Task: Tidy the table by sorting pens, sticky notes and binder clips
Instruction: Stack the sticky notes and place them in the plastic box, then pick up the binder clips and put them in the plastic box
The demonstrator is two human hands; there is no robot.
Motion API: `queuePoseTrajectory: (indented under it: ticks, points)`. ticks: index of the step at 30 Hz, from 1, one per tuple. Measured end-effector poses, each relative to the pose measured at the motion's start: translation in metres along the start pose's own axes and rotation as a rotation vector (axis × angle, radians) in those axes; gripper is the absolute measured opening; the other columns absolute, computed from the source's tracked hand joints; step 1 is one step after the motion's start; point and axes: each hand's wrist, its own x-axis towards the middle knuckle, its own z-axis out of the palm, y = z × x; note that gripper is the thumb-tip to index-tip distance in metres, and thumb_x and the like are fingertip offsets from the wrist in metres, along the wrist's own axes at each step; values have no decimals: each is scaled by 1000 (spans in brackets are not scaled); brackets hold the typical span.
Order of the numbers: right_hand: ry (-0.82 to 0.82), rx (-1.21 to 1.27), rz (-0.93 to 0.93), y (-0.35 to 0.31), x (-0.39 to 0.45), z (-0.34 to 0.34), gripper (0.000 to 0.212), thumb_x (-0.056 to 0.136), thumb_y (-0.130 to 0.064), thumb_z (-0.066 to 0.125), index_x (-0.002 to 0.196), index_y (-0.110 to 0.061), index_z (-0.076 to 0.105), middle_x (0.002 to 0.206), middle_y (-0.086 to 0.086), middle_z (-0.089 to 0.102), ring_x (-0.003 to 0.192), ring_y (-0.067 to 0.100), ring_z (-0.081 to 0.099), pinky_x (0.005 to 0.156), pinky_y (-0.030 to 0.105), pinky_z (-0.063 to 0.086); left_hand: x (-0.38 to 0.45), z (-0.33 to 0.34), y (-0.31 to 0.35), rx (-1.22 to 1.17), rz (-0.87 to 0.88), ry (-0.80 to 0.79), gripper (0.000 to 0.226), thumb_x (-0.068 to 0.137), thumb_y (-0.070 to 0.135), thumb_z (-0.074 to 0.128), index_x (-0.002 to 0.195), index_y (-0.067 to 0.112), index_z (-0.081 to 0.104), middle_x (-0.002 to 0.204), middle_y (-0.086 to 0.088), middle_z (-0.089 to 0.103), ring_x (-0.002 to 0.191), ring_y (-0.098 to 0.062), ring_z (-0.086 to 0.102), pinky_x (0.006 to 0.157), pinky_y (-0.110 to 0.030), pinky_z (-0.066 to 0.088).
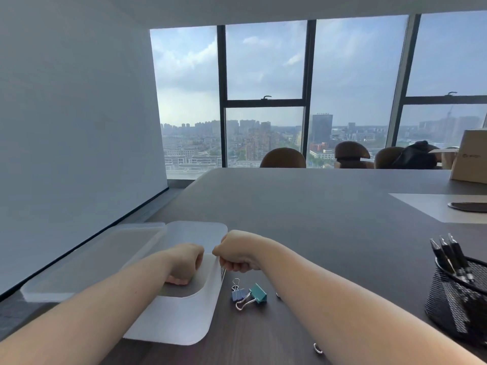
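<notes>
A translucent plastic box (pixel 181 320) lies open on the dark table in front of me. My left hand (pixel 184 264) rests inside it as a closed fist, and nothing shows in it. My right hand (pixel 237 256) is curled over the box's right rim, pinching a small dark and silver thing (pixel 223 273) that looks like a binder clip. A blue binder clip (pixel 236 295) and a teal binder clip (pixel 258 293) lie together just right of the box. Wire loops of another clip (pixel 317 348) peek out beside my right forearm. No sticky notes are in view.
The box's lid (pixel 92 262) lies to the left, near the table's edge. A black mesh pen holder (pixel 458 301) with three black pens (pixel 448 255) stands at the right. A cardboard box (pixel 469 156) and chairs (pixel 283 158) are on the far side.
</notes>
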Motion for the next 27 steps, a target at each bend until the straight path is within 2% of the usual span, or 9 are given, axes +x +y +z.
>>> queuePoseTrajectory:
  ticks: [5,9,12,15,19,21,24,27]
  points:
    - [14,20,-4,1,-2,1,38,96,-19,38,59,-10,44,56,6,42,45,17,30,43,22,22,-1,2,-2,-27,7,49,17,80,6,47,78,22,45,94,3,51,87,-19,49,74,-25,40]
    - [52,76,-4,7,-15,-14,51,99,-41,35,59,-11,46,56,5,40,46,16,30,45,23,23,0,-4,1,-39,14,106,4,86,18,54,89,21,55,106,-3,60,107,-23,57,87,-27,44]
    - [115,65,28,25,-29,-36,47,98,-37,39,60,-11,47,57,4,41,46,16,30,46,23,22,-3,-17,9,-36,-21,207,21,90,28,53,105,16,61,119,-2,62,112,-22,56,92,-29,43]
    - [120,-47,84,47,-48,-51,39,96,-30,46,62,-12,50,57,4,44,47,15,32,45,23,24,-11,-32,22,-42,-59,320,22,90,31,50,106,19,59,120,-1,63,111,-23,57,92,-32,45]
    - [78,-106,149,67,-71,-58,36,95,-29,49,65,-11,52,59,3,49,47,14,35,45,22,28,-24,-45,50,-127,-33,478,24,88,23,51,111,15,52,122,-6,57,110,-28,56,90,-35,44]
    - [68,-104,159,73,-79,-61,34,95,-29,50,66,-11,52,58,4,50,47,14,38,44,22,29,-30,-47,66,-115,47,458,28,89,23,53,115,14,52,125,-7,54,114,-28,54,93,-34,42]
    - [80,-124,164,81,-89,-66,30,95,-27,49,68,-12,51,61,6,54,47,14,41,44,22,26,-39,-41,89,-10,171,299,38,91,34,55,123,15,51,132,-6,48,125,-24,48,102,-30,37]
    - [119,-246,161,92,-102,-70,21,93,-27,48,86,-9,57,76,5,63,56,15,51,49,24,37,-44,-28,109,145,224,123,46,92,40,51,130,15,48,140,-7,44,131,-25,43,107,-30,33]
